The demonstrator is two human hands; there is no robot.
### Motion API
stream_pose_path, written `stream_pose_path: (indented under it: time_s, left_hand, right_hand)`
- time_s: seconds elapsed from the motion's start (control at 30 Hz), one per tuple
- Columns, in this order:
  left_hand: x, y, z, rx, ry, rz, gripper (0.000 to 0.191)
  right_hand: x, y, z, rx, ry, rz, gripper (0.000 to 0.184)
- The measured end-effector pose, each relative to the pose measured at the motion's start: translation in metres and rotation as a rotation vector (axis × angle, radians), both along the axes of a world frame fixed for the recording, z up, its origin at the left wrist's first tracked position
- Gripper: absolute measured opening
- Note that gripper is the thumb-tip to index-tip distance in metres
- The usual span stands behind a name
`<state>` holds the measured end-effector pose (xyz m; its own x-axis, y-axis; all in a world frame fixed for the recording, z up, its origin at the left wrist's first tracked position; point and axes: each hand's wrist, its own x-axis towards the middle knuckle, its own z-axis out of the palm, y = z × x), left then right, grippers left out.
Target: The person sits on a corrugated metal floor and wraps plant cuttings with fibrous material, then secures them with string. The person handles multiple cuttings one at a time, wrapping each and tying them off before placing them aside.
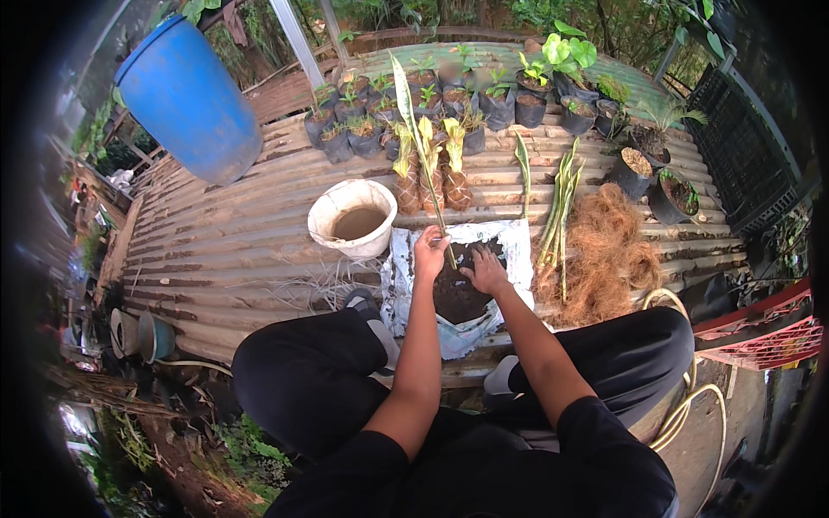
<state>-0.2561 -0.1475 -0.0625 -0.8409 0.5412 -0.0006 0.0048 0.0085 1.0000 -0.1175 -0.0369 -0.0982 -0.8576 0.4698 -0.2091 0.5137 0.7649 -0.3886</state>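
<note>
My left hand (430, 254) grips a long snake plant leaf (424, 152) near its lower end. The leaf leans up and away, its base just over dark soil (456, 294). On that soil rests my right hand (486, 269), fingers spread and dirty. The soil lies on a white plastic sack (515, 243) spread before me. To the sack's right are several more snake plant leaves (558, 210) and a heap of brown coconut fibre (609, 252). Beyond the sack stand three fibre-wrapped, string-tied root balls (457, 189) with yellow-green leaves.
A white bucket (383, 220) of murky water stands left of the sack, near loose pale strings (324, 288). Seedlings in black bags (366, 144) line the back of the corrugated sheet (194, 259). A blue barrel (191, 97) is far left; a black crate (745, 149) is right.
</note>
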Motion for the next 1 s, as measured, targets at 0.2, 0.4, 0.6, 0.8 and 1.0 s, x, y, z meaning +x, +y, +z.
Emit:
stream_pose_path:
  time_s: [0.2, 0.4, 0.6, 0.8, 1.0]
  left_hand:
    - [-0.006, -0.002, -0.008, 0.018, 0.008, 0.01, 0.035]
    - [-0.024, -0.019, -0.026, 0.041, 0.039, 0.028, 0.034]
    - [-0.024, -0.026, -0.017, 0.007, 0.057, 0.061, 0.036]
    - [-0.028, -0.016, -0.024, 0.085, 0.035, 0.038, 0.036]
    - [-0.023, -0.018, -0.016, 0.04, 0.02, 0.025, 0.037]
  right_hand:
    - [-0.006, 0.004, -0.008, 0.084, -0.082, 0.01, 0.088]
    - [0.001, -0.03, -0.022, -0.007, -0.081, -0.054, 0.099]
    - [0.011, -0.065, -0.008, 0.011, -0.125, 0.005, 0.102]
    - [0.01, -0.093, -0.017, 0.026, -0.011, 0.052, 0.073]
    - [0.012, -0.107, -0.022, 0.244, 0.095, 0.055, 0.036]
